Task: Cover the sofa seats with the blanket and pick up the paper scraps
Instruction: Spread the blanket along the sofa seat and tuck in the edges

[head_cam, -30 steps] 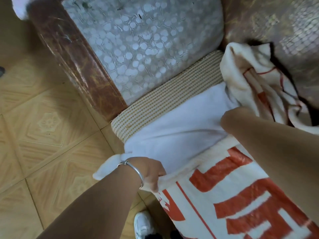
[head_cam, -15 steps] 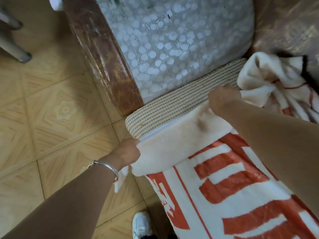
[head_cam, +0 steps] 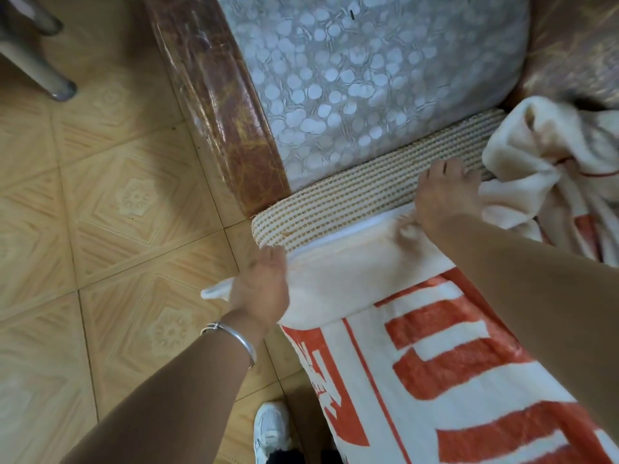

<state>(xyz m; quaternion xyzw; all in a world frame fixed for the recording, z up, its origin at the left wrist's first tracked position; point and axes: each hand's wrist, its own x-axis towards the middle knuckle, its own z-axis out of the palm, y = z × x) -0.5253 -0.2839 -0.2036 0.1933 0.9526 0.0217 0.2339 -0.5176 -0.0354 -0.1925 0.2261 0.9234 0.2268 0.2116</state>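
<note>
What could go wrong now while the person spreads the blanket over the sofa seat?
1. The left hand lies flat on the blanket edge without gripping it, and a corner hangs off the seat front, so it may slide toward the floor.
2. The blanket is bunched beside the right hand, so that part may stay wrinkled.
3. The woven mat and the patterned seat are uncovered; the edge may fall short of them.

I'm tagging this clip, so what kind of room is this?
Probably a home living room: a sofa seat with a brown armrest, a blanket being spread, and patterned floor tiles.
</note>
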